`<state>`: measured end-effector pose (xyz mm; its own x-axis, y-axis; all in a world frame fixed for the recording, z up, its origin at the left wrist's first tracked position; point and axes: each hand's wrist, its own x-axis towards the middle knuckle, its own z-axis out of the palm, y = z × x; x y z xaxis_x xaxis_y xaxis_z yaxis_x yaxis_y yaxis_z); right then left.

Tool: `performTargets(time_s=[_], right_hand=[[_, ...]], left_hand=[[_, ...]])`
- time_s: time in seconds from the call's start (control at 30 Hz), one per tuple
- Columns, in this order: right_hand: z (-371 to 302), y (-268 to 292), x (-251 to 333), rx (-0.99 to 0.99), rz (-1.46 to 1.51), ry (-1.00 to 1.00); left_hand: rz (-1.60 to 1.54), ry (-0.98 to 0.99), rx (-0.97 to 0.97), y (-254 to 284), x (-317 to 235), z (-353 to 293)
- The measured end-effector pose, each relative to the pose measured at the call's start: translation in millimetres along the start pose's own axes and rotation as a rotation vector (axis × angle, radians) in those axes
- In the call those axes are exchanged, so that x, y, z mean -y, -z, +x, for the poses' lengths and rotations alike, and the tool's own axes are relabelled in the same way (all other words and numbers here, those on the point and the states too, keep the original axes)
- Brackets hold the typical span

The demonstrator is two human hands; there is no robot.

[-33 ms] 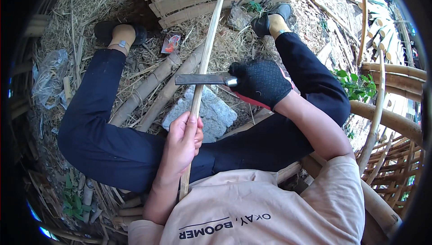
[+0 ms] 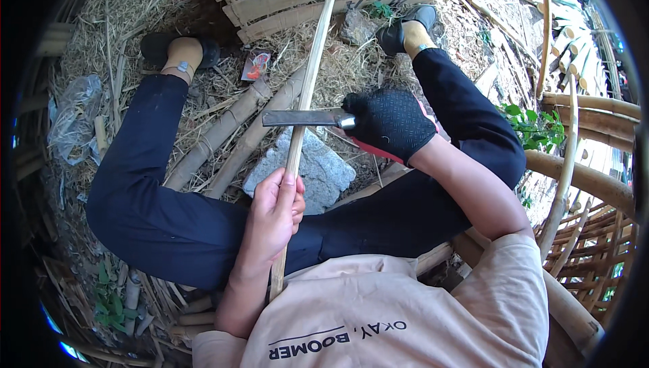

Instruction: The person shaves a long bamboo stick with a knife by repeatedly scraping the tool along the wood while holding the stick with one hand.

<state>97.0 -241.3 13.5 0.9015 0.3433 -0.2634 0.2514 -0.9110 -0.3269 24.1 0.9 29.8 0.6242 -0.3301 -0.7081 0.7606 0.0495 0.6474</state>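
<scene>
My bare left hand (image 2: 278, 204) is closed round the lower part of a long, pale bamboo strip (image 2: 312, 74). The strip runs from my lap up and away toward a slatted wooden crate. In a black, patterned glove with a red edge, my right hand (image 2: 392, 125) grips a knife (image 2: 301, 118) by its handle, which the fingers mostly hide. The straight, dark blade lies across the strip, a little beyond my left hand. Beneath the strip, between my legs, sits a rough grey stone (image 2: 321, 172).
The wooden crate (image 2: 270, 13) stands ahead, at the strip's far end. Two bamboo poles (image 2: 253, 141) lie on straw-covered ground to the left of the stone. Crumpled clear plastic (image 2: 76, 114) lies at far left. At right are bamboo rails (image 2: 588, 182), a woven basket (image 2: 595, 256) and stacked bamboo pieces (image 2: 574, 57).
</scene>
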Motion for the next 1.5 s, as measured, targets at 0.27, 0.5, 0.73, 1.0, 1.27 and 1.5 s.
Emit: performTargets(time_s=[0.27, 0.5, 0.73, 1.0, 1.27, 1.5], right_hand=[[12.4, -8.7, -11.5, -0.041, -0.067, -0.058], [24.5, 0.4, -38.6, -0.153, -0.136, -0.139], [27.2, 5.6, -53.0, -0.284, -0.2, -0.145], [27.4, 20.6, -89.6, -0.34, -0.253, -0.356], [18.5, 25.4, -75.4, -0.344, -0.133, -0.322], [5.7, 11.4, -9.5, -0.094, -0.037, -0.063]], left_hand=[[0.041, 0.003, -0.032, -1.3, 3.6, 2.7], [0.026, -0.006, -0.021, 0.5, 4.2, 1.8], [0.0, 0.001, -0.023, 0.1, 3.8, 1.2], [-0.055, 0.032, 0.02, 5.1, 4.9, -4.2], [-0.158, 0.057, 0.051, 10.6, 5.6, -2.5], [-0.041, 0.005, -0.033, 5.8, 6.2, 0.5]])
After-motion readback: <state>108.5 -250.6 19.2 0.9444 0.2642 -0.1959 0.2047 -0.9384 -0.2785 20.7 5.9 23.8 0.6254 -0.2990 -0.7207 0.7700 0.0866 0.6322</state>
